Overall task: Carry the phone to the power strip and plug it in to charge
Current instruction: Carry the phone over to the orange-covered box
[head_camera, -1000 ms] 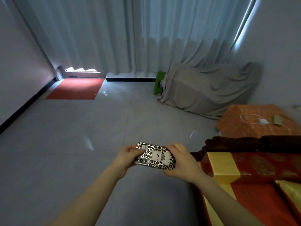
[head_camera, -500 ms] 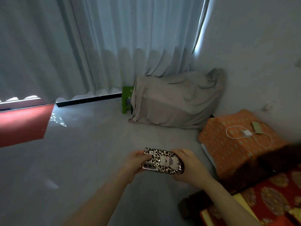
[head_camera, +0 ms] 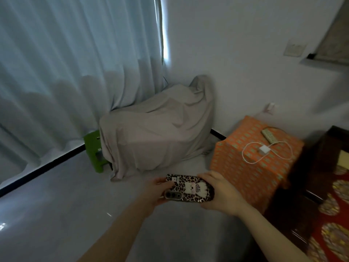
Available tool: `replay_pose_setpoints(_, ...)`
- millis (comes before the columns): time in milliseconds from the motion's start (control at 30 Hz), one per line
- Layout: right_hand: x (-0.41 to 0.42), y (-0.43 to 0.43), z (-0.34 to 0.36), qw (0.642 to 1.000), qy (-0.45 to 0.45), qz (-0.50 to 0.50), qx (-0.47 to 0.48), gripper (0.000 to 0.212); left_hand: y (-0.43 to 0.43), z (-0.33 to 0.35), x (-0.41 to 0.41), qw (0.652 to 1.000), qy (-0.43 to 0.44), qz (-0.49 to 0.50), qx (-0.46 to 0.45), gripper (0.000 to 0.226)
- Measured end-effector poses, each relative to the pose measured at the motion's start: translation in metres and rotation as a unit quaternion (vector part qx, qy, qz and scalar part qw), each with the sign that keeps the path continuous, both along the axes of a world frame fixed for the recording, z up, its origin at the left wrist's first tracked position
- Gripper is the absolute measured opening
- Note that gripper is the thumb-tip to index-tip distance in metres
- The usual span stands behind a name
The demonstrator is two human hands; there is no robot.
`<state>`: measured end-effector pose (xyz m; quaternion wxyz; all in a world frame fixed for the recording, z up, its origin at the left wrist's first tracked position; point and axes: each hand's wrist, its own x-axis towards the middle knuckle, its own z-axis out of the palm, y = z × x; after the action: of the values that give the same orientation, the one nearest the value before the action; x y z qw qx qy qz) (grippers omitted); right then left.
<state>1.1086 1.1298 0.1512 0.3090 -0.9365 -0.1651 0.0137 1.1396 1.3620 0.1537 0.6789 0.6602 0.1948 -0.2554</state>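
Both hands clasp the phone [head_camera: 189,188] by its ends, the left hand [head_camera: 154,191] closed on the camera end and the right hand [head_camera: 221,191] wrapped round the other, so its long axis runs side to side, back upward, over the floor. Ahead and to the right, near the wall, the power strip [head_camera: 269,136] lies on the orange-covered box [head_camera: 243,173], with the white charger [head_camera: 264,149] and looped cable [head_camera: 247,159] just beside it. By my judgement the right hand is nearer.
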Motion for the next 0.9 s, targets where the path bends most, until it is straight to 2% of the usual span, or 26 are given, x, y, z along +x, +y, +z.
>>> replay_pose_setpoints(100,0.045,0.002,-0.003,1.0,0.002,-0.025,-0.014,0.077,0.0,-0.008,0.059,1.0,0.016,-0.02,0.008,0.022)
replay_pose_setpoints(233,0.104,-0.017,-0.012,0.996,0.029,-0.078,-0.029,0.085,-0.025,-0.022,0.139,0.997,0.033,-0.076,0.003,0.018)
replay_pose_setpoints(333,0.144,-0.042,-0.021,0.987,0.05,-0.146,-0.037,0.09,-0.06,-0.03,0.209,0.99,0.027,-0.142,0.002,0.028)
replay_pose_setpoints(467,0.177,-0.075,-0.029,0.963,0.07,-0.261,-0.006,0.088,-0.12,-0.03,0.285,0.97,0.025,-0.241,-0.011,0.017)
replay_pose_setpoints(667,0.204,-0.134,-0.035,0.925,0.089,-0.369,-0.017,0.096,-0.216,-0.031,0.352,0.938,0.055,-0.342,0.008,0.044)
replay_pose_setpoints(800,0.229,-0.192,-0.049,0.908,0.094,-0.407,-0.026,0.094,-0.288,-0.042,0.389,0.918,0.062,-0.392,0.012,0.046)
replay_pose_setpoints(900,0.256,-0.241,-0.064,0.898,0.086,-0.43,-0.029,0.093,-0.344,-0.057,0.42,0.913,0.072,-0.402,0.009,0.038)
